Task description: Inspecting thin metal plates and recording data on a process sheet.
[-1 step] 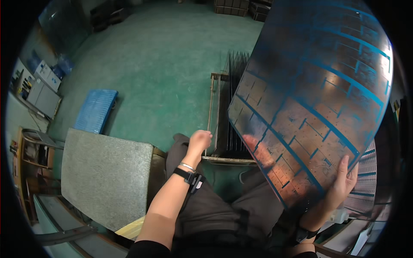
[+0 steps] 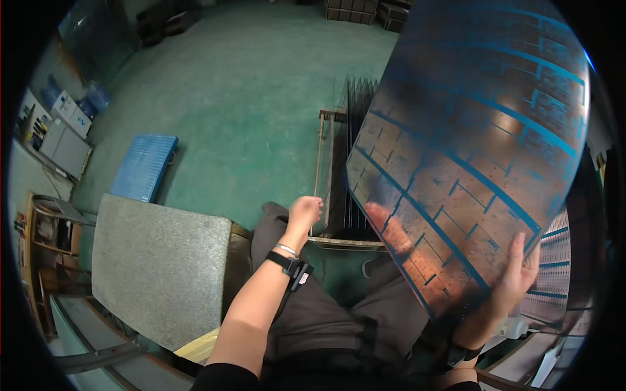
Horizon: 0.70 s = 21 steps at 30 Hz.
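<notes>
A large copper circuit board panel (image 2: pixel 456 195) with blue line patterns is held up, tilted, on the right. My right hand (image 2: pixel 520 270) grips its lower right edge, with the thumb along the edge and the other fingers mostly hidden. My left hand (image 2: pixel 304 214) is closed in a fist at the near left side of a rack (image 2: pixel 319 156), over its side bar. Whether anything is inside that fist is hidden. Several thin dark panels (image 2: pixel 357 117) stand upright in the rack, partly covered by the copper panel. A reddish hand-shaped reflection shows on the panel's lower left.
To my left is a grey speckled board surface (image 2: pixel 163 267), with a blue ribbed platform (image 2: pixel 145 168) behind it on the green floor (image 2: pixel 241 98). More patterned panels (image 2: pixel 548 280) lie at the right, beyond my right hand. Dark crates (image 2: pixel 351 11) stand far back.
The copper panel has tilted slightly, its right edge shifting a little left. My right hand has moved slightly left and up with it. My left hand stays nearly in place.
</notes>
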Each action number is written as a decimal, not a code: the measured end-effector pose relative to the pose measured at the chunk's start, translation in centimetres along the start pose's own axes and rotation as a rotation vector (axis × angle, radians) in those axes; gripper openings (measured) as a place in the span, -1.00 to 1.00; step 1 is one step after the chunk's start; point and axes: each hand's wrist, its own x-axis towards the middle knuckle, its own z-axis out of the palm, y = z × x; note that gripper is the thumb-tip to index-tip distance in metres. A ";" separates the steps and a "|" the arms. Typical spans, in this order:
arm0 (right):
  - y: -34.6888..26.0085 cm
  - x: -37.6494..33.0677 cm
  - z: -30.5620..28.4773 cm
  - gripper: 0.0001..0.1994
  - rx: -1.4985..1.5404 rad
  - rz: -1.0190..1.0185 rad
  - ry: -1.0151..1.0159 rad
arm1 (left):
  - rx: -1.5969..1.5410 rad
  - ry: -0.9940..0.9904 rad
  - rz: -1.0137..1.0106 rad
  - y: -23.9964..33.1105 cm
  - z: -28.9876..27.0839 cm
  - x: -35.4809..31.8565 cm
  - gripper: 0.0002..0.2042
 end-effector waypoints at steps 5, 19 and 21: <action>2.5 -0.9 5.1 -0.77 -0.112 0.130 -0.154 | 0.272 0.144 0.288 -3.8 2.0 5.3 -0.85; 14.6 -2.7 17.8 -0.68 -0.070 0.221 -0.413 | 0.671 0.354 0.283 -3.7 3.1 7.4 -0.70; 15.0 -2.2 18.2 -0.65 -0.146 0.228 -0.440 | 0.641 0.348 0.273 -3.2 2.7 7.0 -0.70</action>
